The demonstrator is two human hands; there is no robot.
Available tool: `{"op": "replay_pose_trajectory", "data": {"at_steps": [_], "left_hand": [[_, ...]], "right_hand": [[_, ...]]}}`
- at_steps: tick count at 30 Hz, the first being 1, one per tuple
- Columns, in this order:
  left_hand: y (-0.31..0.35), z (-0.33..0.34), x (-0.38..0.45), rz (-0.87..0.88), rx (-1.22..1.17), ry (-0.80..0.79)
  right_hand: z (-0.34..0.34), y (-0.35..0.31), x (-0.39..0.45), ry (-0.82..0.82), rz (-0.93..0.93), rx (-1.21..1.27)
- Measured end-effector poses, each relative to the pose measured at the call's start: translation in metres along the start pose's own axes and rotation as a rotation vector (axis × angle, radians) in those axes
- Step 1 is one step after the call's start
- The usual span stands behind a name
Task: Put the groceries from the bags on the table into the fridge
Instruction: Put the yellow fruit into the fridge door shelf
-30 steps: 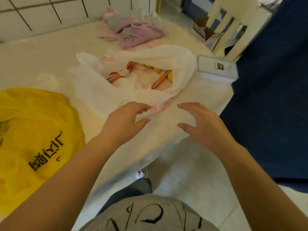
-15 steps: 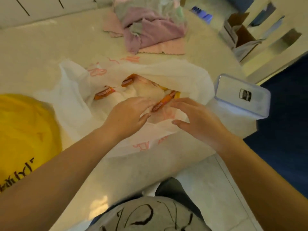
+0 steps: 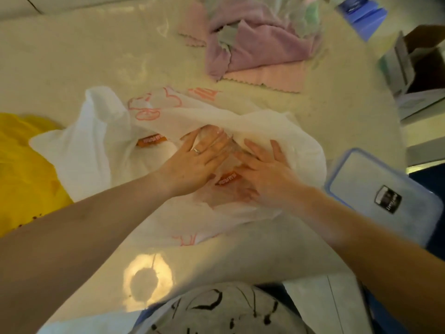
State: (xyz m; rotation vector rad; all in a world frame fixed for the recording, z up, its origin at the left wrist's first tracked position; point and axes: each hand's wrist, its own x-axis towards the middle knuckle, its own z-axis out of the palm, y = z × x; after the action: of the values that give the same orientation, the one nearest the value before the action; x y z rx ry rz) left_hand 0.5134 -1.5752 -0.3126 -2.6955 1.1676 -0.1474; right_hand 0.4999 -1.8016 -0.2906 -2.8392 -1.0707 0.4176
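Note:
A white plastic bag (image 3: 91,150) with red print lies open on the table (image 3: 72,56). Inside it are clear-wrapped packets with orange labels: one label (image 3: 151,140) shows at the left of the opening, another (image 3: 227,180) between my hands. My left hand (image 3: 192,162), a ring on one finger, reaches into the opening with straight fingers lying on a clear packet. My right hand (image 3: 267,174) lies beside it in the bag, fingers stretched forward on the wrapping. The bag's upper flap hides the contents further in.
A yellow bag (image 3: 24,169) lies at the left. A clear box with a blue-rimmed lid (image 3: 375,189) sits at the table's right edge. Pink and purple cloths (image 3: 252,44) are piled at the back. A cardboard box (image 3: 414,59) stands beyond the table on the right.
Both hands moved forward from the table's near edge into the white bag's opening and now lie on the packets. The view has tilted down and closer to the bag.

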Motion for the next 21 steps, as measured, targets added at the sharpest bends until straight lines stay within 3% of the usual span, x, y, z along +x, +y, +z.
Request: {"op": "replay_pose_trajectory", "data": {"at_steps": [3, 11, 16, 21], "left_hand": [[-0.009, -0.001, 0.011, 0.012, 0.020, 0.002], [-0.041, 0.002, 0.063, 0.053, -0.012, -0.037], [-0.063, 0.018, 0.090, 0.066, -0.100, -0.055], [-0.074, 0.038, 0.101, -0.030, -0.207, -0.181]], "right_hand": [[0.000, 0.014, 0.008, 0.013, -0.030, -0.072], [-0.015, 0.053, 0.036, 0.063, 0.102, -0.080], [-0.016, 0.079, 0.055, 0.023, 0.162, 0.014], [-0.015, 0.094, 0.063, 0.027, 0.167, 0.200]]}}
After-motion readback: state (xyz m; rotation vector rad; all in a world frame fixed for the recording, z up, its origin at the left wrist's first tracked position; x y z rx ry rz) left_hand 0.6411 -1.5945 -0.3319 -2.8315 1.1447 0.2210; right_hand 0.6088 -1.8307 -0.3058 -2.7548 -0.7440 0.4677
